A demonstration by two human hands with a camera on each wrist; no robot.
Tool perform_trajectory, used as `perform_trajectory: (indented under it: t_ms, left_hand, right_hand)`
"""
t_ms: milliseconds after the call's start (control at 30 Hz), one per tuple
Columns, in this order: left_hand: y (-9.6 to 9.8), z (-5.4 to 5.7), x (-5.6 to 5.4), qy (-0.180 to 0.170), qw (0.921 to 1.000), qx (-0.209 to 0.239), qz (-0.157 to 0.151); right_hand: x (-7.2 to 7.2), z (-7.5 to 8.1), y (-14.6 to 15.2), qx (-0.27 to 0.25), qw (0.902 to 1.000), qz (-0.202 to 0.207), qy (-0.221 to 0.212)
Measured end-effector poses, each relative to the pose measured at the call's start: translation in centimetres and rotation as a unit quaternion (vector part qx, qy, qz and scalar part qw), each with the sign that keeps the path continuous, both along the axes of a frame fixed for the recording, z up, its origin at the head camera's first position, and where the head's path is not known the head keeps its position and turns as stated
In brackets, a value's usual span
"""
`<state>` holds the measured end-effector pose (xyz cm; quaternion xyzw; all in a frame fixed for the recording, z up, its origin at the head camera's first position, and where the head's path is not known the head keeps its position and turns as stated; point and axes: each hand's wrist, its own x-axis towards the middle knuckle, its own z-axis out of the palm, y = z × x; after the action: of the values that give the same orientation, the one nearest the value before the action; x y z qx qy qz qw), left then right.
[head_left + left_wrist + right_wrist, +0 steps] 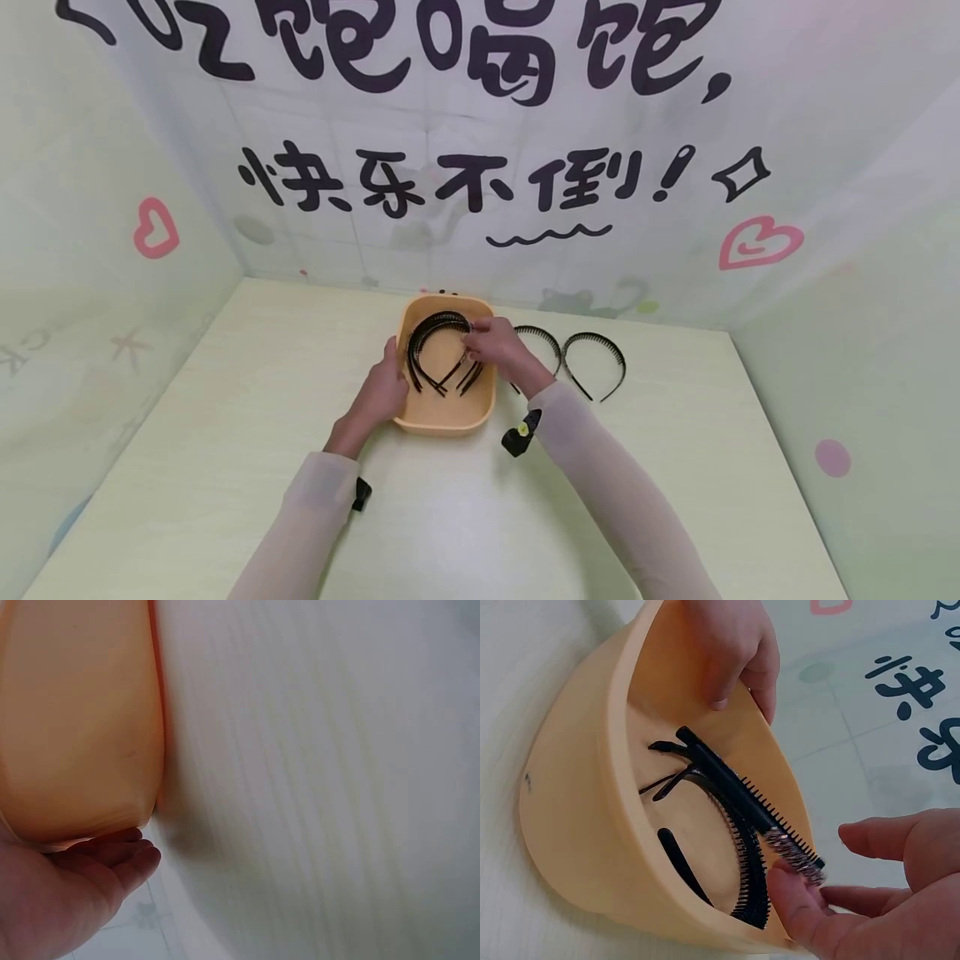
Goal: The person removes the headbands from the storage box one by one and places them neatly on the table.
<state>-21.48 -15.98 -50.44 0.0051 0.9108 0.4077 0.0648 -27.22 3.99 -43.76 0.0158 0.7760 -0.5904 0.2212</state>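
My left hand [384, 387] grips the left wall of a peach plastic bin [442, 423], thumb inside the rim and fingers outside. Inside the bin lie several black toothed headbands [429, 327], overlapping. Over the bin's right side is my right hand [497, 340], its fingers spread apart in the right wrist view. One headband with a glittery pinkish section [791, 851] leans by those fingertips, touching one or close to it. Two more black headbands, a nearer one [542, 333] partly hidden by my right wrist and a farther one [596, 337], lie on the table to the bin's right.
The pale table [435, 517] is enclosed by a back wall [420, 250] with black lettering and by side walls. The bin stands near the back wall. Black wrist cameras [519, 435] sit on both sleeves.
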Motion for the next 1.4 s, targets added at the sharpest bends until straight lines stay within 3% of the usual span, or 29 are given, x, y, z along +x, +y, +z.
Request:
perform_trajectory:
  t_ms: [400, 867, 1133, 1400]
  left_hand:
    - [-0.1, 0.1, 0.1, 0.007, 1.0, -0.006, -0.001]
    - [0.0, 0.0, 0.1, 0.005, 1.0, -0.007, 0.0]
    - [0.1, 0.1, 0.2, 0.002, 1.0, 0.008, 0.001]
    - [0.1, 0.1, 0.2, 0.005, 1.0, 0.001, 0.002]
  right_hand:
    - [0.1, -0.9, -0.5, -0.037, 0.9978, -0.054, 0.014]
    - [0.3, -0.8, 1.0, -0.039, 0.9957, -0.077, 0.034]
    - [-0.4, -0.7, 3.3, -0.036, 0.9961, -0.08, 0.007]
    - [-0.7, -0.5, 5.9, -0.066, 0.995, -0.075, -0.01]
